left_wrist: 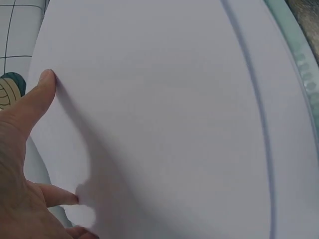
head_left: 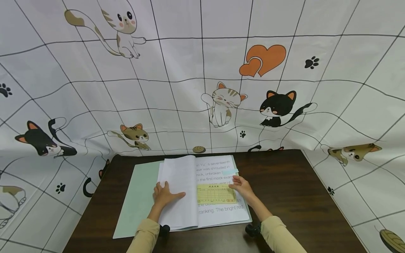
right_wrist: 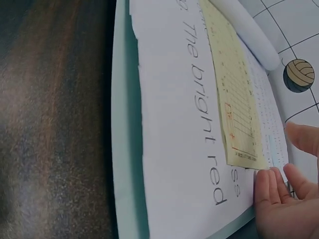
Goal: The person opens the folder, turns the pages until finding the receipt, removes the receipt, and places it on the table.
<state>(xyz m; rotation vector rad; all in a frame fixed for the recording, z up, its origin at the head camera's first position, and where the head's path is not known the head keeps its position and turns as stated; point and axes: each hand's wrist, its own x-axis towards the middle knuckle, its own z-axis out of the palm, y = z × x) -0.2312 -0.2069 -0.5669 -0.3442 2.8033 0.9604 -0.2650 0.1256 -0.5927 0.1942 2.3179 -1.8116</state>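
Observation:
A light green folder point(head_left: 139, 200) lies spread on the table, holding a stack of white pages. Its left page point(head_left: 181, 214) is blank on top and curves up toward the middle; the right page point(head_left: 223, 216) carries large printed text. My left hand point(head_left: 162, 195) rests on the blank page with thumb and fingers spread. Across the printed text lies a yellow ruled slip point(head_left: 216, 194) with some red marks. My right hand point(head_left: 243, 187) is at the slip's right end, fingertips right by its corner and thumb apart from the fingers in the right wrist view.
A pale blue sticky tab point(head_left: 230, 172) sits at the right page's edge, above the slip. Dark wood tabletop point(head_left: 284, 196) surrounds the folder. Behind the table hangs a white cloth point(head_left: 183, 95) printed with cats and grid lines.

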